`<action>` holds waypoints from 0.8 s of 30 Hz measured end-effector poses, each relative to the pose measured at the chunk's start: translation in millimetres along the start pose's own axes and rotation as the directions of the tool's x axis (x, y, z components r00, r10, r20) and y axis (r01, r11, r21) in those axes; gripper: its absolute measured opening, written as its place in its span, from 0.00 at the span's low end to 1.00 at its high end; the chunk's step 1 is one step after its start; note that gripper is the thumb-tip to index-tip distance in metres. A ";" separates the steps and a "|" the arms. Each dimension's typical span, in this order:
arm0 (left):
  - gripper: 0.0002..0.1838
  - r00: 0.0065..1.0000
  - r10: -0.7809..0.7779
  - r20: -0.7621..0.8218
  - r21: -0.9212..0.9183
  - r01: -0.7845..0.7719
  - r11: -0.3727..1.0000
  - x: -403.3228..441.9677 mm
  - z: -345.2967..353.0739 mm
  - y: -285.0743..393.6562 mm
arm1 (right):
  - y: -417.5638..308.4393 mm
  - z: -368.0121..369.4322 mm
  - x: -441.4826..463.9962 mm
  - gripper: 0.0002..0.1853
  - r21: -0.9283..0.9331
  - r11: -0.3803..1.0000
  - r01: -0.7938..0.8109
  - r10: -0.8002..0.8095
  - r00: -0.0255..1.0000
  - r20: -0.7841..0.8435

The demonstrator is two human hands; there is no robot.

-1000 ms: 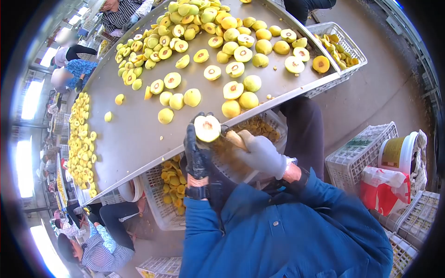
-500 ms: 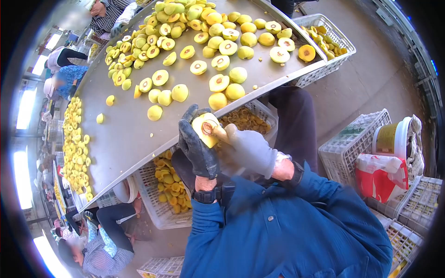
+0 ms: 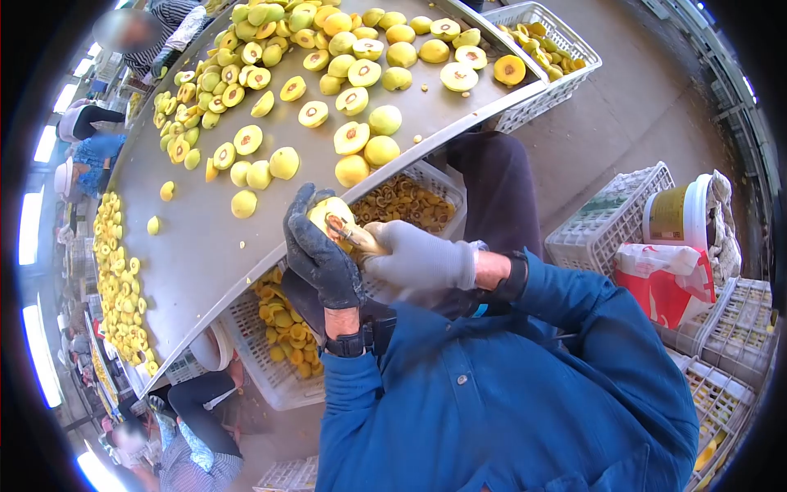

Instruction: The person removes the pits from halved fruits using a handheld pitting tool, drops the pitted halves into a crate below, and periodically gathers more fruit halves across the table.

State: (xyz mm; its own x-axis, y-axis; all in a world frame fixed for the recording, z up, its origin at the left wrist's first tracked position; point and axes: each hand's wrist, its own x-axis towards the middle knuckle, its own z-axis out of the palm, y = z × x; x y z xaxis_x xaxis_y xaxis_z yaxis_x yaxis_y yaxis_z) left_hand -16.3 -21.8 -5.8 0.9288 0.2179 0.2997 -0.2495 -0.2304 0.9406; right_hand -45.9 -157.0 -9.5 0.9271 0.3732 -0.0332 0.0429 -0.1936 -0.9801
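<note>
My left hand (image 3: 321, 256), in a dark glove, holds a halved yellow fruit (image 3: 329, 215) with its cut face turned toward my right hand. My right hand (image 3: 418, 256), in a grey glove, is closed around the handle of a small tool (image 3: 361, 238). The tool's metal end touches the brown centre of the fruit half. Both hands are just off the front edge of the metal table (image 3: 197, 238), where many halved fruits (image 3: 352, 138) lie. Below the hands, a crate (image 3: 453, 193) holds brownish pieces.
Under the table edge stands a crate of yellow fruit pieces (image 3: 283, 332). Another crate (image 3: 586, 70) is at the table's right end. A crate (image 3: 611, 217), a bucket (image 3: 697, 215) and a red-and-white bag (image 3: 664, 283) stand at the right. Other people sit at the left.
The fruit half was upright facing the camera, then tilted toward the tool. My right hand has brought the tool onto its centre. The whole view has shifted, moving the table leftward in frame.
</note>
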 end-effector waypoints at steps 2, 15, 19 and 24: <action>0.26 1.000 -0.020 -0.001 -0.018 0.020 1.000 -2.4 1.1 -5.5 | -0.3 0.8 -0.4 0.14 -0.056 0.998 -0.019 0.019 1.000 -0.007; 0.26 0.977 0.039 0.210 0.033 -0.047 0.998 4.4 -3.7 -6.4 | 2.3 -17.1 -4.4 0.16 -0.392 0.920 0.025 0.007 0.997 0.079; 0.27 0.866 -0.111 0.487 -0.036 0.147 0.988 19.7 -9.9 -8.5 | 13.7 -21.1 -8.6 0.14 -0.377 0.926 0.030 -0.005 0.998 0.066; 0.33 0.996 -0.030 0.079 -0.318 0.054 0.946 -23.4 9.5 -10.7 | 19.9 -8.2 -13.5 0.14 0.309 0.948 -0.079 0.043 0.992 0.122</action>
State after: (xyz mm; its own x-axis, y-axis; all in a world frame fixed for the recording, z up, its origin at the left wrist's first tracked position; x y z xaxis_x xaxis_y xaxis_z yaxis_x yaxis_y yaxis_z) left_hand -32.8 -33.4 -24.4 0.9547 0.1491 0.2574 -0.2730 0.0955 0.9572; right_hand -54.5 -173.3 -26.9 0.8760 0.4722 -0.0984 -0.1474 0.0677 -0.9868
